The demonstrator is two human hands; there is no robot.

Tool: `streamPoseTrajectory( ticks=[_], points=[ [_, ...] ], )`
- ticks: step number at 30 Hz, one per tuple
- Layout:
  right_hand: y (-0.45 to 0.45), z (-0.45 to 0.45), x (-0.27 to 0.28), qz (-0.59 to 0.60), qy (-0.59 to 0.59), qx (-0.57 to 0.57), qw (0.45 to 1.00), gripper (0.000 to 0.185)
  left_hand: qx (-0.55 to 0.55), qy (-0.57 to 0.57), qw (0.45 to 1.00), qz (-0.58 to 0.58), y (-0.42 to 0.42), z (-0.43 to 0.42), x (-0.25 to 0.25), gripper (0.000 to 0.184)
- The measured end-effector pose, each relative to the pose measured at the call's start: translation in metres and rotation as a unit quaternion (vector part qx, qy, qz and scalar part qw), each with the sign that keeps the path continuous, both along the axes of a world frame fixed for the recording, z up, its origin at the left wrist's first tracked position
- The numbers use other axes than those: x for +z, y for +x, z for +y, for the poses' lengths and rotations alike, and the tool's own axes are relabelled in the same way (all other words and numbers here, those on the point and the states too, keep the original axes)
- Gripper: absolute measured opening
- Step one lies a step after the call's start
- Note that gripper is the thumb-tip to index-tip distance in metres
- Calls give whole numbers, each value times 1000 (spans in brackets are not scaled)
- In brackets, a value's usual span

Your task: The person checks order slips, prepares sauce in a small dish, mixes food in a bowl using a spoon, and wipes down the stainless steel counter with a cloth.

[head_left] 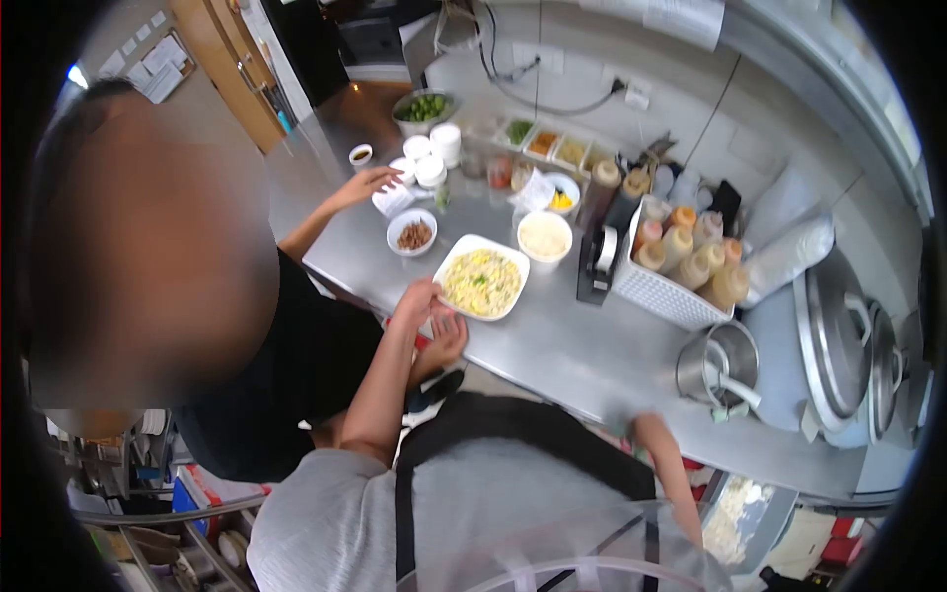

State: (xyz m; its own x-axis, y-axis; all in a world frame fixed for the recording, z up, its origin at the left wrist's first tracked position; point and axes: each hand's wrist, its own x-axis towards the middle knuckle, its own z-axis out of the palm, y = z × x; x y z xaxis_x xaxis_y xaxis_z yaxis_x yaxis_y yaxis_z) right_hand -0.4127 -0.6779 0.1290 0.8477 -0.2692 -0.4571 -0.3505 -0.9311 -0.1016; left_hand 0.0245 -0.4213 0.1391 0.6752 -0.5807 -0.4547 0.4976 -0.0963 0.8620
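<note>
My left hand (420,302) is closed on the near left rim of a white square dish (483,278). The dish holds yellow and white food, perhaps fried rice, with green bits in its middle. A co-worker's hand (450,341) is just below mine, by the counter edge. Down at the front edge of the counter is my right hand (648,431), blurred, its fingers not clear. A greenish patch shows beside it; I cannot make out what it is. Close to the dish stand a small bowl of brown pieces (414,234) and a white tub (545,240).
The co-worker's other hand (369,185) reaches toward stacked white cups (431,170). On the steel counter (582,340) stand a black tape dispenser (595,266), a white basket (659,298) of squeeze bottles and a metal pot (698,370). Large lidded pots (834,335) are at right.
</note>
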Motion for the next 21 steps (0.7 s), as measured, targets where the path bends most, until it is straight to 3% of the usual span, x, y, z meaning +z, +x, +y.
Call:
streamPoseTrajectory(
  ticks=[1, 2, 3, 4, 6, 8, 10, 11, 14, 17, 18, 19, 20, 21],
  points=[
    [-7, 12, 46, 57, 165, -94, 980, 22, 25, -1, 999, 27, 2, 1, 3, 34],
    [-21, 10, 57, 29, 221, -99, 970, 33, 27, -10, 999, 18, 4, 3, 3, 34],
    [-30, 7, 61, -42, 289, -184, 939, 32, 33, -10, 999, 34, 7, 4, 1, 34],
    [-29, 3, 63, -48, 284, -178, 941, 32, 39, -7, 998, 51, 11, 4, -1, 35],
    [-21, 6, 72, -289, 224, -347, 864, 30, 49, 6, 998, 48, 14, 2, -2, 36],
    [-17, -2, 43, -354, 214, -279, 867, 28, 57, 19, 997, 48, 14, -1, -11, 36],
    [-1, 5, 33, -299, 39, -142, 943, 35, 50, 9, 996, 68, 22, -3, -26, 37],
    [5, 8, 21, -237, 43, -154, 958, 51, 39, 22, 997, 68, 24, -5, -29, 38],
    [34, 10, -12, -272, -53, -149, 949, 60, 58, 6, 995, 84, 27, -11, -32, 38],
    [85, 8, -24, -288, -59, -146, 944, 65, 45, -10, 997, 54, 27, -12, -30, 44],
    [105, 11, -24, -298, -58, -139, 943, 65, 45, -10, 998, 52, 22, -12, -9, 44],
    [125, 16, -24, -305, -62, -113, 944, 67, -1, 181, 972, -151, 8, -11, 31, 44],
    [143, 24, -24, -309, -66, -88, 945, 68, -48, 358, 868, -340, 2, -13, 54, 46],
    [162, 34, -26, -308, -63, -70, 947, 70, -49, 357, 868, -341, 6, -17, 57, 46]
  ],
)
